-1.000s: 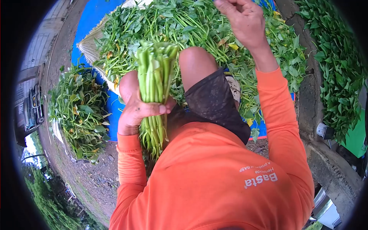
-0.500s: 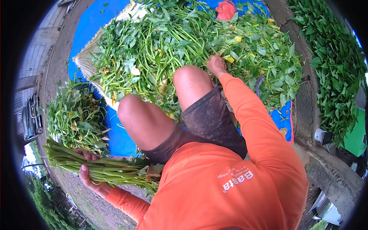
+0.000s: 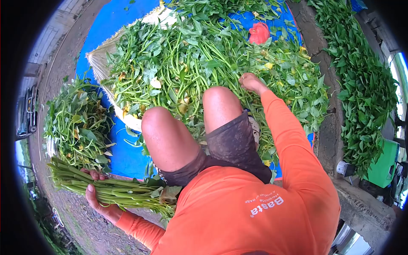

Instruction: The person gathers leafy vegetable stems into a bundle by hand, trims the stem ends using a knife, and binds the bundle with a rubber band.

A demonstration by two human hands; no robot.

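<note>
My left hand (image 3: 100, 193) is wrapped round a thick bundle of water spinach stems (image 3: 123, 192), held sideways at my left, with the thumb on the near side. My right hand (image 3: 253, 83) reaches past my right knee into a big heap of loose water spinach (image 3: 187, 63). Its fingers are pinched together at the ends of some stems; the fingertips are partly hidden among the leaves. Yellow and wilted leaves are mixed into the heap.
The heap lies on a pale woven sack (image 3: 100, 63) over a blue tarp (image 3: 146, 159). A red plastic bag (image 3: 259, 33) sits at its far side. Another leafy pile (image 3: 78, 123) stands at the left. A concrete edge (image 3: 361, 204) and leafy plants (image 3: 361, 97) are on the right.
The whole view has tilted, so the heap and red bag appear lower. My right hand stays at the heap's stems, and my left hand keeps hold of the bundle.
</note>
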